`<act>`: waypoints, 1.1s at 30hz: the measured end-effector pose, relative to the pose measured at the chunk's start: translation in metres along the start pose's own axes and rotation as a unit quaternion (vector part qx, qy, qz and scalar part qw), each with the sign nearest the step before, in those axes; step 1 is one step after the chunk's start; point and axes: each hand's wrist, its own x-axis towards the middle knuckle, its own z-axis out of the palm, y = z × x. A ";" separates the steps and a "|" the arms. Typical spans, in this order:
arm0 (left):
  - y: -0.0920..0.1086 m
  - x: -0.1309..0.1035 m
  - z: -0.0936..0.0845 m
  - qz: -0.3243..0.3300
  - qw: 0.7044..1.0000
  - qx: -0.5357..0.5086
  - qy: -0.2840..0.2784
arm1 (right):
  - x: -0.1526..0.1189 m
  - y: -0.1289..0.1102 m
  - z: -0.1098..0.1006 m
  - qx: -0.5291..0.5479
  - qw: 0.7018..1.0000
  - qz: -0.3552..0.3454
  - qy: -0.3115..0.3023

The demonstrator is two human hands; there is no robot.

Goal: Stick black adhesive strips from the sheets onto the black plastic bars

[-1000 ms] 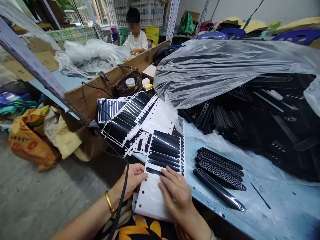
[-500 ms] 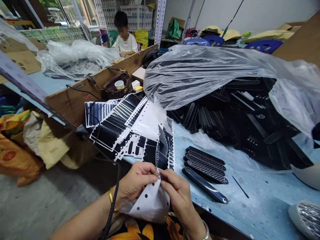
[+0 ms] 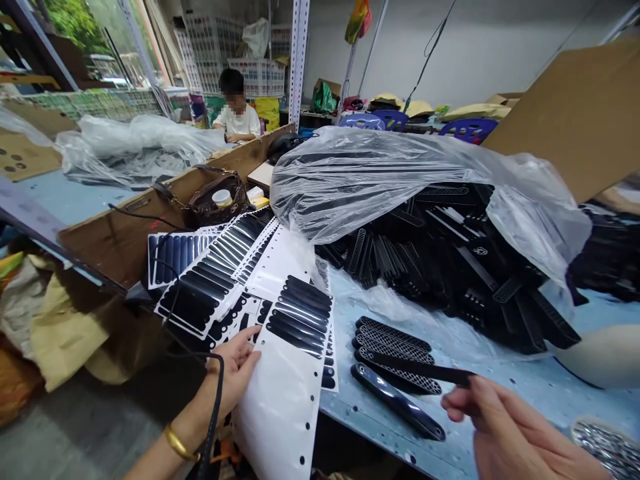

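Observation:
My left hand (image 3: pixel 227 373) grips the left edge of a white backing sheet (image 3: pixel 283 400), thumb on top. Long black stickers with rounded ends cover the sheet's upper part; its lower part is bare white with dark holes along the edge. Between thumb and fingers of my right hand (image 3: pixel 515 420), one end of a thin black sticker strip (image 3: pixel 420 366) is pinched. The strip reaches left over several black lattice-patterned plastic bars (image 3: pixel 390 333) lying side by side on the table. In front of them lies one glossy black bar (image 3: pixel 397 403).
A clear plastic bag (image 3: pixel 360 177) spills many black plastic parts (image 3: pixel 450 260). More sticker sheets (image 3: pixel 200 287) lie at left beside a brown handbag (image 3: pixel 220 197). A bowl of small metal pieces (image 3: pixel 605 443) stands at lower right. A black cable (image 3: pixel 219 400) crosses my left forearm. Another person (image 3: pixel 240 120) sits behind.
Both hands were together at the folded sheet. Now they are apart: the left holds the sheet flattened, and the right has moved right with a black sticker strip. The view has shifted.

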 end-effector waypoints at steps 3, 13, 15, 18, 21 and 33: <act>0.004 0.002 -0.013 0.132 0.977 0.164 0.034 | 0.003 -0.004 -0.025 0.100 0.994 0.037 0.021; 0.088 -0.001 0.059 0.068 0.965 -0.015 -0.253 | -0.030 -0.026 -0.040 0.181 0.962 0.018 -0.202; 0.095 -0.004 0.083 -0.010 0.932 -0.065 -0.356 | -0.038 -0.027 -0.044 0.179 0.956 0.021 -0.233; 0.094 -0.007 0.102 -0.079 0.899 -0.109 -0.417 | -0.047 -0.015 -0.056 0.128 0.957 0.042 -0.256; 0.084 -0.010 0.105 -0.113 0.898 -0.153 -0.396 | -0.050 0.001 -0.067 -0.002 0.982 0.004 -0.188; 0.063 -0.040 0.101 -0.179 0.898 -0.173 -0.363 | -0.059 -0.001 -0.046 -0.203 0.881 -0.369 -0.215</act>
